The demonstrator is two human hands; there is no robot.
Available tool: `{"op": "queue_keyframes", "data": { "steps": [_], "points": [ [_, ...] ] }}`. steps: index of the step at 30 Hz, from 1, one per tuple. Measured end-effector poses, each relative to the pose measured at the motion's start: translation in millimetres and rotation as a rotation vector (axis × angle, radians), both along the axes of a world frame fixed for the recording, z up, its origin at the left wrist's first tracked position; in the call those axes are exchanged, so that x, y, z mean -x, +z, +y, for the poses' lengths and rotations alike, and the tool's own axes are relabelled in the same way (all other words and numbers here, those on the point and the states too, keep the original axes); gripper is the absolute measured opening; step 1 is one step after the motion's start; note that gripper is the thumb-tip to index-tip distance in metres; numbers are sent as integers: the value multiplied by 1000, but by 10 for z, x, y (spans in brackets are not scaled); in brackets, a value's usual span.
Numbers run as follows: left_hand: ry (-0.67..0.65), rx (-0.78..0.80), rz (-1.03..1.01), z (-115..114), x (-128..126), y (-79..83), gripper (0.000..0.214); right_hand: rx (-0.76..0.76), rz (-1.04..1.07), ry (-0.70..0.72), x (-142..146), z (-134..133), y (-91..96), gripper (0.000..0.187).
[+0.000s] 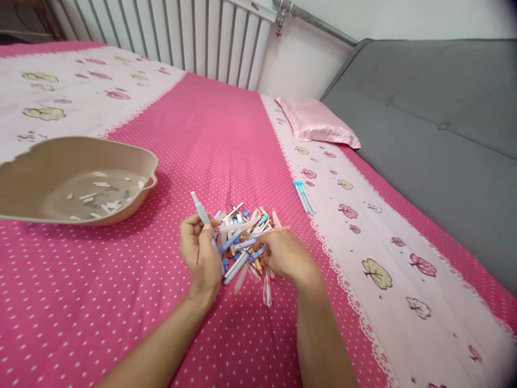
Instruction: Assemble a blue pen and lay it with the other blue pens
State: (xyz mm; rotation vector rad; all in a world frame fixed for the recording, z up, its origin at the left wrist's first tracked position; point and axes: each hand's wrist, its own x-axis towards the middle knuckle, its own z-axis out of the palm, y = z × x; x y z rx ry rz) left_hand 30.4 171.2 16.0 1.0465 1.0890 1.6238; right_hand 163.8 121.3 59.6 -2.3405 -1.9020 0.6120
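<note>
A pile of pens (242,242), blue, orange and clear, lies on the pink dotted bedsheet (210,140). My left hand (201,250) sits at the pile's left side, fingers closed round a pale pen barrel (200,208) that sticks up and to the left. My right hand (285,253) rests on the pile's right side with its fingers curled and pinching among the pens; which pen it holds is hidden.
A tan plastic basin (133,153) with several small white and grey pieces stands to the left. Two or three blue pens (304,196) lie apart on the right. A pink pillow (319,123), a grey sofa (436,124) and a radiator (194,37) border the bed.
</note>
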Motion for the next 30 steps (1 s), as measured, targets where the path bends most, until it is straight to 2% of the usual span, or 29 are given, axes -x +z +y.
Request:
{"op": "queue_keyframes", "data": {
  "steps": [4,7,10,14,19,23,27,30],
  "points": [
    [-41,12,-15,-10,2,-31,8,7,-59,-22,32,24,-29,19],
    [-67,19,-22,-19,3,-51,9,-14,-18,14,-2,-2,14,19],
    [-83,16,-14,-31,-1,-55,9,-121,129,92,-78,-56,108,15],
    [-116,20,23,-55,-11,-47,8,-315,436,162,-172,-128,234,9],
    [-193,-3,60,-101,-24,-45,11,-489,761,-15,-207,-143,246,15],
    [-317,-34,175,-137,-30,-39,14,-611,854,-148,-208,-112,211,22],
    [-419,-136,392,-155,-26,-18,14,-667,943,-223,-192,-75,202,26],
    [-466,-173,450,-159,-20,-7,14,-703,1015,-308,-170,-52,204,28]
  ]
}}
